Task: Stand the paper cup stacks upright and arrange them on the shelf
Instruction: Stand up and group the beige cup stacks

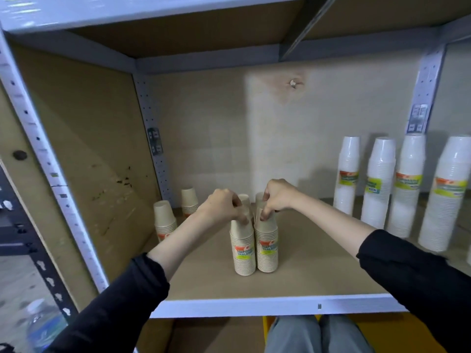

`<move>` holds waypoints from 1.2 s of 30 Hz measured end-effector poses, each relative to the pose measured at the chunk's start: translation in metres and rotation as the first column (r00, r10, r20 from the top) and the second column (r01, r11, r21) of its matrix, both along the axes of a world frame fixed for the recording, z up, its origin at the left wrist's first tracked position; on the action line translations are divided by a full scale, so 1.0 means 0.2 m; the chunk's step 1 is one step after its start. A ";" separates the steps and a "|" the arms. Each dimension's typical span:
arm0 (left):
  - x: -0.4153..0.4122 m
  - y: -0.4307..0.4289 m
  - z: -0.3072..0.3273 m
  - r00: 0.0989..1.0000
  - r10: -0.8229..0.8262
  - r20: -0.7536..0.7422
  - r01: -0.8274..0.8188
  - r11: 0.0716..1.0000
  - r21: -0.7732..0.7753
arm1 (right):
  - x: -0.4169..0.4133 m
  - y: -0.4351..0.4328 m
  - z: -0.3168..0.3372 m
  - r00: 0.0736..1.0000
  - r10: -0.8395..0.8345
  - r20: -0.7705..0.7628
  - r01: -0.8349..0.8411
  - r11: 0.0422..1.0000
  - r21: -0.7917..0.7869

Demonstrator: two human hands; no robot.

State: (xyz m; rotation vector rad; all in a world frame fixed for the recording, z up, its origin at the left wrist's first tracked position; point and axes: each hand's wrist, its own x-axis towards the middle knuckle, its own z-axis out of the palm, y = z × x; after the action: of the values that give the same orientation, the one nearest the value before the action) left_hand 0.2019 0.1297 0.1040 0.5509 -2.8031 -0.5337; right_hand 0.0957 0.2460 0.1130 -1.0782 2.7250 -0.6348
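Observation:
Two tan paper cup stacks stand upright side by side in the middle of the shelf board (pixel 318 271). My left hand (pixel 224 207) grips the top of the left stack (pixel 243 250). My right hand (pixel 277 197) grips the top of the right stack (pixel 267 248). Both stacks carry a red and yellow-green label. Behind my hands the tops of two more tan stacks peek out, mostly hidden. Another tan stack (pixel 164 220) stands upright at the left, and one more (pixel 190 201) stands in the back left corner.
Several tall white cup stacks (pixel 379 182) with yellow-green labels stand upright along the right of the shelf. The brown side panel (pixel 84 161) closes the left. The white front rail (pixel 267 305) runs below my arms. My knees show under the shelf.

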 end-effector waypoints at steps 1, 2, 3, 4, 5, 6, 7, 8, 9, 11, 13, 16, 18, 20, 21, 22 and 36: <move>-0.01 0.00 0.00 1.000 -0.008 0.004 0.008 1.000 0.009 | 0.00 -0.01 -0.01 1.000 -0.010 -0.005 0.010 1.000 0.005; -0.01 -0.01 -0.01 1.000 -0.012 0.004 0.012 1.000 0.019 | -0.01 -0.01 -0.02 1.000 -0.018 -0.006 0.018 1.000 0.008; -0.02 -0.01 -0.01 1.000 -0.015 0.002 0.015 1.000 0.028 | -0.02 -0.01 -0.03 1.000 -0.028 -0.004 0.028 1.000 0.007; -0.03 -0.02 -0.01 1.000 -0.020 0.003 0.020 0.999 0.033 | -0.03 -0.01 -0.04 0.999 -0.038 -0.001 0.038 0.999 0.003; -0.04 -0.02 -0.01 1.000 -0.027 0.010 0.027 0.999 0.035 | -0.03 -0.01 -0.04 0.999 -0.046 0.001 0.046 0.999 -0.001; -0.04 -0.03 -0.01 0.999 -0.034 0.023 0.034 0.999 0.035 | -0.04 -0.01 -0.05 0.999 -0.052 0.002 0.052 0.999 -0.005; -0.05 -0.03 0.00 0.998 -0.041 0.041 0.040 0.999 0.033 | -0.04 -0.01 -0.05 0.999 -0.054 0.002 0.054 0.999 -0.008; -0.06 -0.04 0.00 0.997 -0.049 0.062 0.047 0.998 0.029 | -0.05 -0.01 -0.05 0.999 -0.053 0.002 0.053 0.999 -0.009; -0.06 -0.04 0.01 0.995 -0.056 0.081 0.054 0.998 0.024 | -0.05 -0.01 -0.05 0.999 -0.050 0.003 0.050 0.999 -0.010; -0.07 -0.04 0.01 0.993 -0.067 0.100 0.066 0.998 0.014 | -0.05 -0.01 -0.05 0.999 -0.040 0.016 0.040 0.999 -0.013; -0.08 -0.05 0.01 0.993 -0.076 0.089 0.075 0.997 0.016 | -0.05 -0.01 -0.05 0.999 -0.034 0.023 0.034 0.999 -0.014; -0.08 -0.05 0.01 0.992 -0.093 0.084 0.093 0.996 0.011 | -0.05 0.00 -0.05 0.998 -0.044 0.036 0.045 0.999 -0.028; -0.08 -0.06 0.01 0.990 -0.111 0.087 0.111 0.994 0.011 | -0.06 0.00 -0.05 0.997 -0.055 0.048 0.057 0.998 -0.042; -0.09 -0.06 0.01 0.988 -0.130 0.086 0.129 0.992 0.014 | -0.06 0.01 -0.05 0.997 -0.069 0.045 0.071 0.996 -0.051; -0.09 -0.06 0.01 0.987 -0.135 0.085 0.134 0.991 0.017 | -0.06 0.01 -0.05 0.996 -0.074 0.041 0.076 0.995 -0.056; -0.09 -0.06 0.01 0.987 -0.138 0.085 0.137 0.990 0.021 | -0.06 0.01 -0.06 0.996 -0.078 0.038 0.081 0.995 -0.062; -0.10 -0.09 -0.01 0.988 -0.141 0.058 0.137 0.988 0.064 | -0.06 0.02 -0.09 0.996 -0.076 0.041 0.080 0.989 -0.124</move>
State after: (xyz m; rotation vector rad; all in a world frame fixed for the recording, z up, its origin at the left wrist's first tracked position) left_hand 0.1821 0.1125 0.1024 0.3917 -2.9081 -0.6412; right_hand 0.0829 0.2507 0.0955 -0.9791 2.7396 -0.8398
